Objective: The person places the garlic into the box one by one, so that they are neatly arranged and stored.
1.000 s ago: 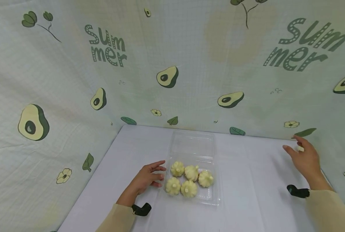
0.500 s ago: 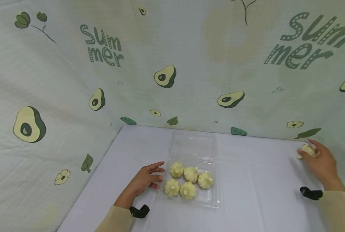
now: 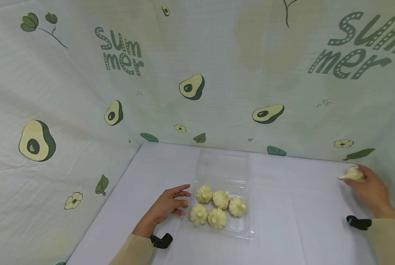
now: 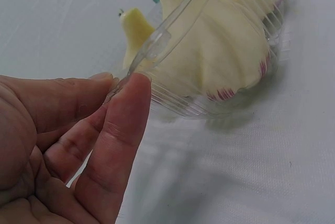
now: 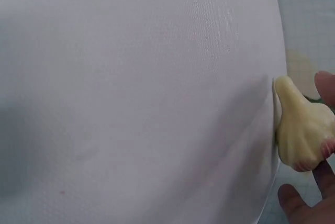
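Note:
My left hand (image 3: 168, 202) pinches the left rim of a clear plastic clamshell box (image 3: 236, 222). In the left wrist view, thumb and fingertips close on the thin rim (image 4: 157, 43), beside pale garlic bulbs (image 4: 209, 51) with purple streaks at the base. Several garlic bulbs (image 3: 217, 218) sit in the box's tray in two rows. Far to the right, my right hand (image 3: 374, 189) holds another garlic bulb (image 3: 356, 174) on its side, its stem pointing left. The right wrist view shows this bulb (image 5: 306, 130) between thumb and fingers.
The box's clear lid (image 3: 222, 165) lies folded open toward the back. A white cloth covers the table (image 3: 293, 206). Printed fabric (image 3: 230, 81) with avocados and lettering hangs behind it and along the sides.
My right hand has moved right and slightly down, picked up the garlic bulb near the back right edge, and turned its stem leftward. The left hand stays at the box.

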`<state>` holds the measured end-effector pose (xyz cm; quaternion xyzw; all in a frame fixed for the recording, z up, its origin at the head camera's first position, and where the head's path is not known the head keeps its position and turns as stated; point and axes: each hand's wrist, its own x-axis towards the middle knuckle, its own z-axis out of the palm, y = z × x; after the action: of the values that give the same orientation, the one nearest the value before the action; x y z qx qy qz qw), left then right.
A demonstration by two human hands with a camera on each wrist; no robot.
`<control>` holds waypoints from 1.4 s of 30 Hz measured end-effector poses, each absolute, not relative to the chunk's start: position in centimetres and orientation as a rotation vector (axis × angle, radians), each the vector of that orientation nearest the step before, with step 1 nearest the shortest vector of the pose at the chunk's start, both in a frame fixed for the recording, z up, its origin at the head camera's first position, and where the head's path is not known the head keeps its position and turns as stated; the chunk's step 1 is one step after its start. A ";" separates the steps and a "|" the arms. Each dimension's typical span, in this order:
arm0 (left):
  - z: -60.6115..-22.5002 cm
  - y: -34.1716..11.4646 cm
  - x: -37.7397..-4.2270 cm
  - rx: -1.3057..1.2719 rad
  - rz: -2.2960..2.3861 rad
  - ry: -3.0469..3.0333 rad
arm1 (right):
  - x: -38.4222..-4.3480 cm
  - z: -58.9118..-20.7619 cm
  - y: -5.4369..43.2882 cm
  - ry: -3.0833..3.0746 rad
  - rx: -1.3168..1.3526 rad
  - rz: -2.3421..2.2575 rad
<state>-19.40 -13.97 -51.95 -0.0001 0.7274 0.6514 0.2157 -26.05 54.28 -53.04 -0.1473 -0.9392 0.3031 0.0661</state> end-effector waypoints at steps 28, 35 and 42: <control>-51.8 -14.0 -19.2 0.008 1.813 2.011 | -25.8 -54.3 51.6 -2.878 -0.358 0.842; -51.8 -13.9 -19.3 0.002 1.811 2.014 | -25.7 -54.3 51.0 -2.854 -0.229 0.768; -51.8 -14.0 -19.3 0.015 1.812 2.008 | -26.0 -54.3 50.3 -2.855 -0.267 0.877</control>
<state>-19.28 -14.02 -51.84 0.0055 0.7247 0.6541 0.2168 -26.01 50.27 -54.28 -0.0887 -0.9497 0.2918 0.0714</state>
